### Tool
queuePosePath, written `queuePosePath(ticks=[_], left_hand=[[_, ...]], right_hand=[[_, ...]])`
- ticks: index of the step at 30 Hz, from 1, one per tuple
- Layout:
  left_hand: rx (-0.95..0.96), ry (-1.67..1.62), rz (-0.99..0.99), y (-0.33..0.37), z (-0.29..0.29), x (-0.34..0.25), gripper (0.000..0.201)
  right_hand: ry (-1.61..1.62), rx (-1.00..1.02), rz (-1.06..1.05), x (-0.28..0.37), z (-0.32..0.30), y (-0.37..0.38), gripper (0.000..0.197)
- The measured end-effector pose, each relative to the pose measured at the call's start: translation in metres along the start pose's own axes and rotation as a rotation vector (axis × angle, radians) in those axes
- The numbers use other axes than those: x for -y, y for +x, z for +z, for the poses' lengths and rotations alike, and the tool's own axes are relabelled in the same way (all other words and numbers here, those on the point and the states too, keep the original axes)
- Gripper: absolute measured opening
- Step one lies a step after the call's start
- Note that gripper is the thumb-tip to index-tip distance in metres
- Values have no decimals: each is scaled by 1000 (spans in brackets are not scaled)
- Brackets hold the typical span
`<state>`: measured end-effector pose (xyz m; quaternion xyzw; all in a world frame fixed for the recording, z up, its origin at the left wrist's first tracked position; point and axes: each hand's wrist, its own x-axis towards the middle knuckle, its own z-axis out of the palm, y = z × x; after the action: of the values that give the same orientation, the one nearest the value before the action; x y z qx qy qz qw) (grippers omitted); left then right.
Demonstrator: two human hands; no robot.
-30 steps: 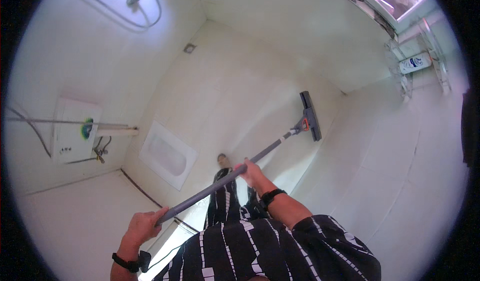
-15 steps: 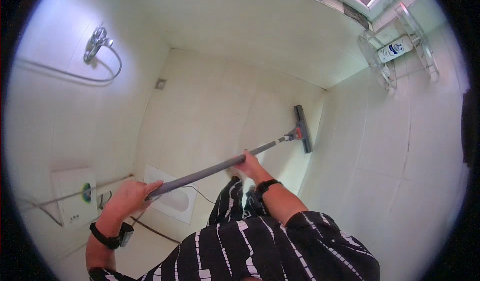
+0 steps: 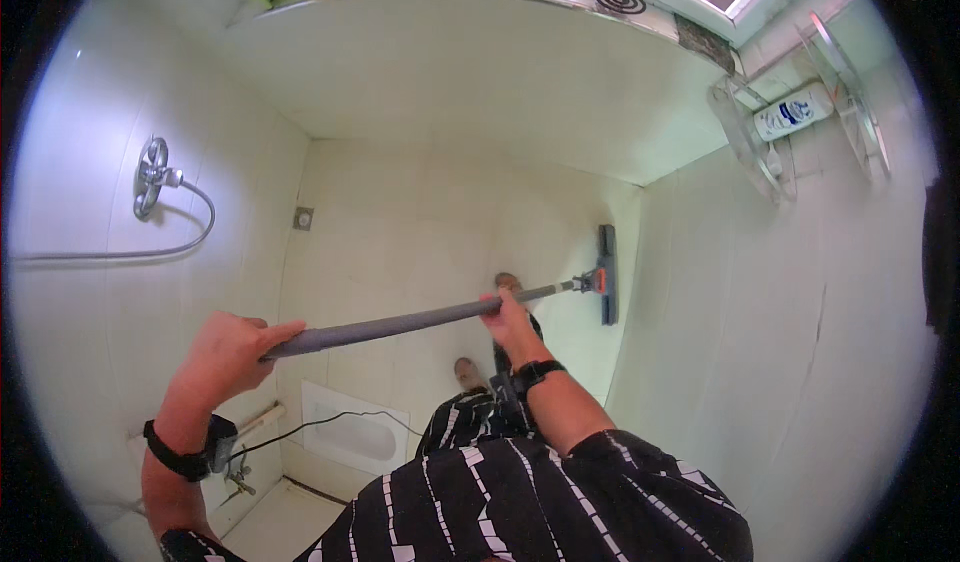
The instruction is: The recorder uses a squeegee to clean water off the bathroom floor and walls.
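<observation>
A long-handled mop point(image 3: 390, 328) lies slantwise across the view, its grey pole running from lower left to upper right. My left hand point(image 3: 228, 354) is wrapped round the pole's near end. Further along, my right hand point(image 3: 508, 318) grips the pole where the grey sleeve gives way to a thinner section. The narrow dark grey mop head point(image 3: 608, 287), with an orange-red part at its joint, rests on the pale floor close to the right wall. Whether its edge is sponge, bristle or rubber I cannot tell.
My shoes point(image 3: 508, 282) stand on the floor point(image 3: 420, 202) below the pole. A squat toilet point(image 3: 355, 432) and a black cable point(image 3: 330, 419) are at lower left. A shower valve point(image 3: 152, 177) sits on the left wall, a floor drain point(image 3: 303, 219) near it. A rack point(image 3: 740, 142) holds a white bottle point(image 3: 795, 112) at upper right.
My left hand has risen and gone left, so the pole lies flatter. The mop head has turned more upright in view. The view has shifted, and both shoes and items on the far ledge show.
</observation>
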<state>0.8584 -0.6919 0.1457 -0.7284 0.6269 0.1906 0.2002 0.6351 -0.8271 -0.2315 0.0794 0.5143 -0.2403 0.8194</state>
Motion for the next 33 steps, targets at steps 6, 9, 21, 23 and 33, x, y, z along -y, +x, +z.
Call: queuePosePath(ticks=[6,9,21,23,33], left_hand=[[-79,55,124,94,-71,24,42],[-100,-7,171,157,-91,26,45],[-123,191,334,324,-192,33,44],[-92,156,255,303,-161,54,44],[-75,3,35,209,-94,56,45]], right_hand=[[72,-41,-69,74,56,36,27],[100,-18,-109,129,80,66,24],[-577,196,-547,234,57,163,51],[-1003,21,-923,198,89,134,59],[-1789,10,-1244,151,113,124,67]])
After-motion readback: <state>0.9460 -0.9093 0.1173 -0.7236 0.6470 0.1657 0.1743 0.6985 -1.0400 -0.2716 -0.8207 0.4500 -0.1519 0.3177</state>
